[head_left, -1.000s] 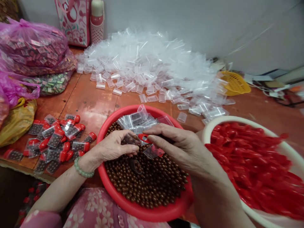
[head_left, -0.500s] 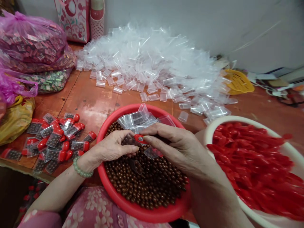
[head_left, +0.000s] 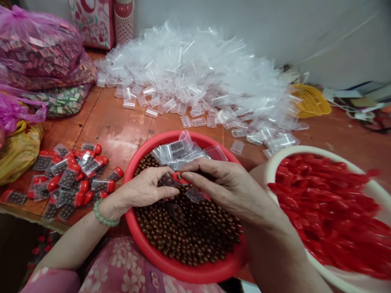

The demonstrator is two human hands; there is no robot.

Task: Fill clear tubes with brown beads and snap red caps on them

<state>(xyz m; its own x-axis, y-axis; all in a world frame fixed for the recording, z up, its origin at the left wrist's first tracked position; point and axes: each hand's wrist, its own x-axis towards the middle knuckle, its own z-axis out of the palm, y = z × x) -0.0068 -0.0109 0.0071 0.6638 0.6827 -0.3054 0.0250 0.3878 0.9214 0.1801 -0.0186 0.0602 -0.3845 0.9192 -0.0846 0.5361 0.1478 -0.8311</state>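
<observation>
Over a red basin (head_left: 131, 219) of brown beads (head_left: 195, 240), my left hand (head_left: 146, 187) pinches a clear case (head_left: 166, 181) with dark beads inside. My right hand (head_left: 226, 187) closes thumb and fingers on a red cap (head_left: 177, 176) at the open end of that case. Below the right fingers a clear sleeve (head_left: 195, 195) with a bit of red shows; whether the palm holds it is unclear. Another clear sleeve (head_left: 175, 212) lies on the beads. Empty clear sleeves (head_left: 180, 150) rest at the basin's back.
Capped bead cases (head_left: 70, 175) lie in a pile at left. Behind the basin spreads a heap of clear sleeves (head_left: 195, 73). A white basin (head_left: 270, 171) of red pieces (head_left: 324, 211) stands right. Filled plastic bags (head_left: 39, 53) and a yellow basket (head_left: 311, 101) sit further back.
The red cap sits slightly closer to the case in my left hand, and my right fingertips have shifted a little left with it. The view has moved slightly.
</observation>
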